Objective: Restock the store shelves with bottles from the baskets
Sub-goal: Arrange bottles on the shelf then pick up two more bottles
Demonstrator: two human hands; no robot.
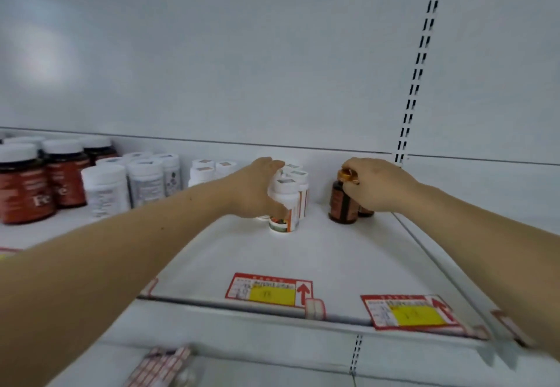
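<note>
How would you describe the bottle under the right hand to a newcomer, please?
On the white shelf, look right of the white-capped bottles, near the slotted upright. The amber bottle stands there under the right hand, alone in having a gold cap.

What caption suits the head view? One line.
Left hand grips a white bottle; right hand grips an amber bottle on the shelf.

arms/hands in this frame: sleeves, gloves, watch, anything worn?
Nothing worn that shows. Left hand and right hand are bare: no gloves, rings, watch or wristband. Both forearms are bare up to the frame edge, with no sleeve in view. No markings visible; the image is slightly blurred.
</note>
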